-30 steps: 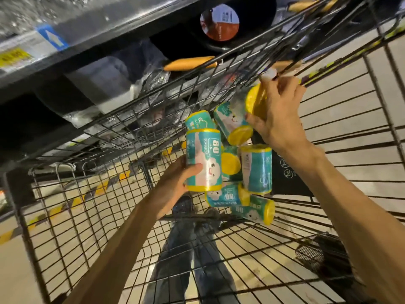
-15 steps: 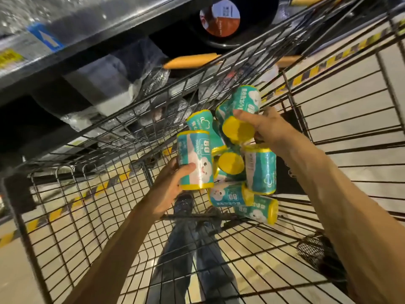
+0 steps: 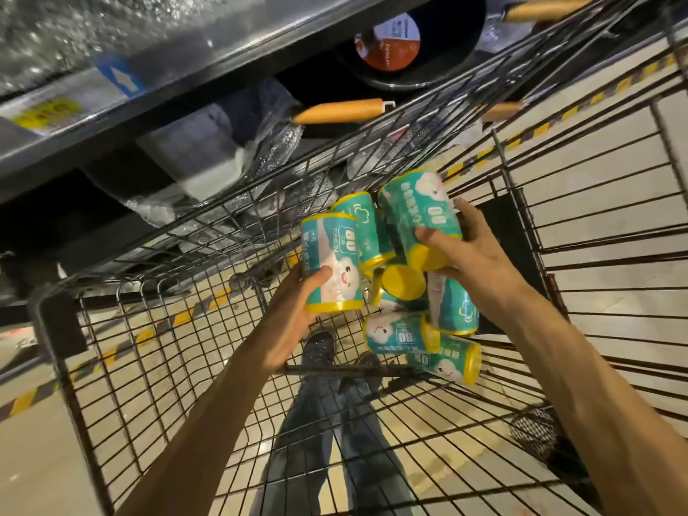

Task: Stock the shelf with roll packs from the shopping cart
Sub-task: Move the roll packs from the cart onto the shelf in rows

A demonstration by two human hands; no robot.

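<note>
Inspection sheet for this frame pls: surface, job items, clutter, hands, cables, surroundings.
Surface: wire shopping cart, tiled floor visible through its mesh.
Job's things: teal-and-yellow roll packs piled in the cart; one upright roll pack in the left hand, a tilted roll pack in the right.
Clutter: dark patterned item at the cart's right.
Grippers: left hand and right hand each grip a pack.
Cables: nothing seen.
Surroundings: metal shelf with price tags, wooden-handled pans below.

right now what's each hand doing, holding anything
Left hand: holding an upright roll pack.
Right hand: holding a tilted roll pack above the pile in the shopping cart.
</note>
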